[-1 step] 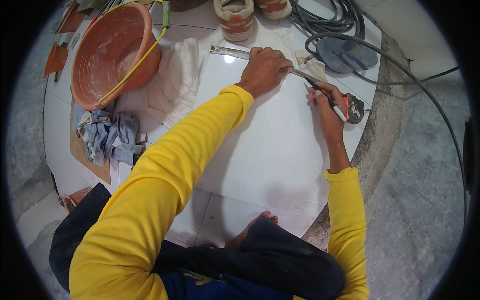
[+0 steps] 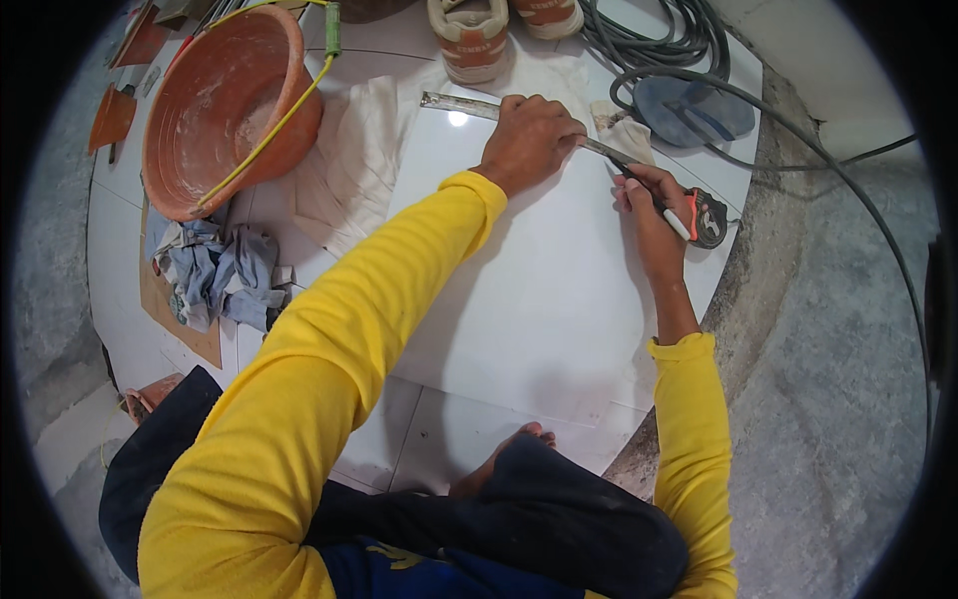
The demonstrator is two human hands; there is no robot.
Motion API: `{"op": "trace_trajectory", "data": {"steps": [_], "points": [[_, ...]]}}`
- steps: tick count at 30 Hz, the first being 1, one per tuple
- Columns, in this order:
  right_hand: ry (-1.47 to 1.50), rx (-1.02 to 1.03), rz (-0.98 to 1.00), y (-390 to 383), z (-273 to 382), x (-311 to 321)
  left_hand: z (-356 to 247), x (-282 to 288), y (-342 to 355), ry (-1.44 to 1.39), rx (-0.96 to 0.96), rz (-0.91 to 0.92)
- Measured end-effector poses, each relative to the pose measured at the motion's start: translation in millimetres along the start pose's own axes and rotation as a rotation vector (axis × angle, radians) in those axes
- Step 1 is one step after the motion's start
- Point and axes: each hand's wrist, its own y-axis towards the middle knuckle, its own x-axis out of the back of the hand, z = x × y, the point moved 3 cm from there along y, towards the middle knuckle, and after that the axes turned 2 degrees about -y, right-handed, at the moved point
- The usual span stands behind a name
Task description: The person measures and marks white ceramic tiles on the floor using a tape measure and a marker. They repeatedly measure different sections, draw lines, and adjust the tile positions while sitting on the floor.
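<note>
A large glossy white tile (image 2: 519, 309) lies flat in front of me. Across its far edge stretches the metal blade of a tape measure (image 2: 459, 105); its black and red case (image 2: 709, 218) rests at the right, just past my right hand. My left hand (image 2: 532, 143) is closed over the blade, fingers curled, pressing it against the tile's far edge. Between the fingers of my right hand (image 2: 654, 200) is a black and white pen (image 2: 677, 226), its dark tip beside the blade near the tile's far right corner. Whether that hand also touches the case is hard to see.
At the left stands an orange bucket (image 2: 225, 120) with a yellow handle; crumpled blue-grey cloth (image 2: 220, 270) lies below it. Pale fabric (image 2: 344, 165) borders the tile. Shoes (image 2: 469, 40), a coiled dark cable (image 2: 659, 40) and a flip-flop (image 2: 689, 110) lie beyond.
</note>
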Motion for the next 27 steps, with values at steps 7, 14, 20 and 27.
{"op": "trace_trajectory", "data": {"steps": [7,14,20,27], "points": [[-0.173,0.094,-0.067,13.8,-10.2,0.2,0.3,3.9,1.4,0.012,-0.01,-0.009],[-0.283,0.154,-0.1,21.1,-13.2,1.0,1.6,3.9,4.5,0.025,-0.01,-0.015],[-0.322,0.16,-0.115,21.4,-13.5,0.6,-0.7,5.1,5.3,0.024,-0.014,-0.032],[-0.344,0.158,-0.113,19.9,-9.3,-1.7,0.2,3.8,6.2,0.024,0.017,-0.003]]}}
